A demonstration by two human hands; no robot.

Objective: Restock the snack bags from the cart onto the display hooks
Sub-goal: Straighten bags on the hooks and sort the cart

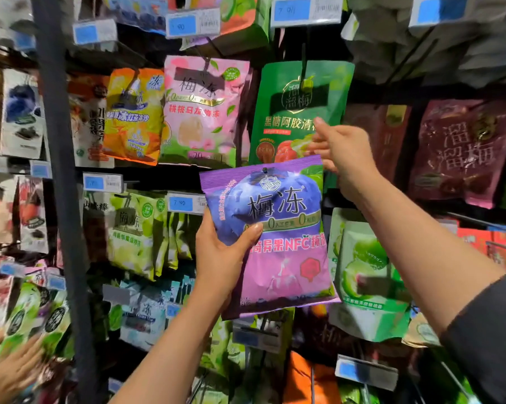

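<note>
Both hands: left (221, 252) grips purple bag (278, 237), right (343, 153) pinches its corner before green bag (301, 112).

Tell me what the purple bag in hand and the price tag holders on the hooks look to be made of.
Purple snack bag: likely thin plastic film with a soft sheen; it creases and dents where the left hand grips it. Price tag holders: probably clear glossy plastic over blue-and-white paper labels, going by the glare on them.

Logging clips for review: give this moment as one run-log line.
left hand: grips purple snack bag | right hand: pinches bag's top corner, by green bag | purple bag not visibly on a hook
</note>
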